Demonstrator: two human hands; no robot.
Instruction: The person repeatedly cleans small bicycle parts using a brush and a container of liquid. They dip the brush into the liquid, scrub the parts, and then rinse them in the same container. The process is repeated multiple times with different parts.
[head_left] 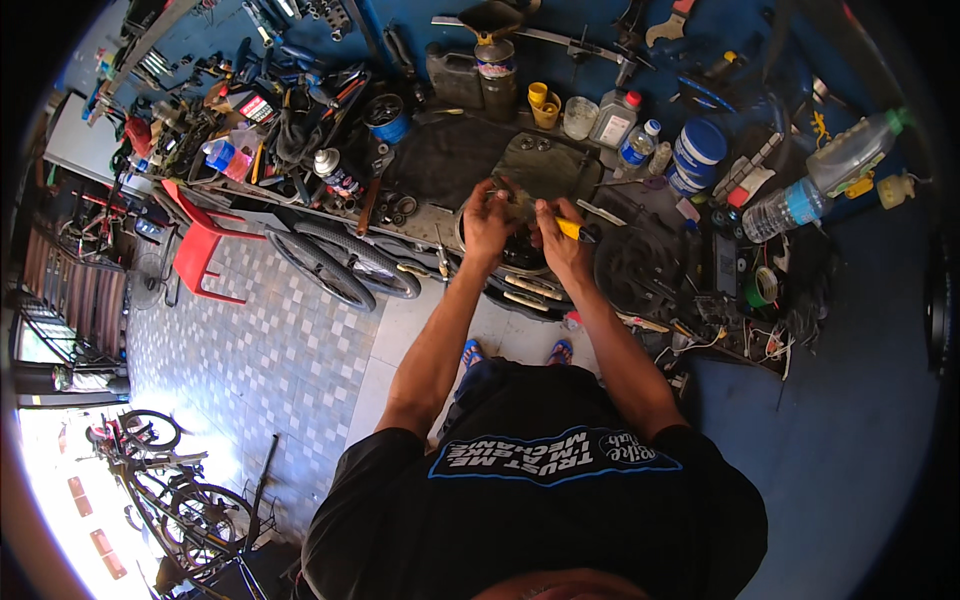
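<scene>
Over the workbench, my left hand (487,225) is closed, its fingertips pinched on a small part too blurred to name. My right hand (562,240) grips a yellow-handled tool (571,229) with a dark end, which sticks out to the right of the fist. A pale tan, bristle-like bit (521,207) shows between the two hands; whether it belongs to the tool I cannot tell. Right under the hands is a round basin (461,232) with dark contents, mostly hidden by them. Small round metal parts (535,143) lie on a dark flat board (560,170) just beyond.
Along the bench's back stand a grey bottle (615,118) with a red cap, a blue tub (697,155) and a yellow cup (543,105). A spray can (335,172) and cluttered tools are left. Bicycle tyres (320,265) lean below the bench, near a red chair (200,245).
</scene>
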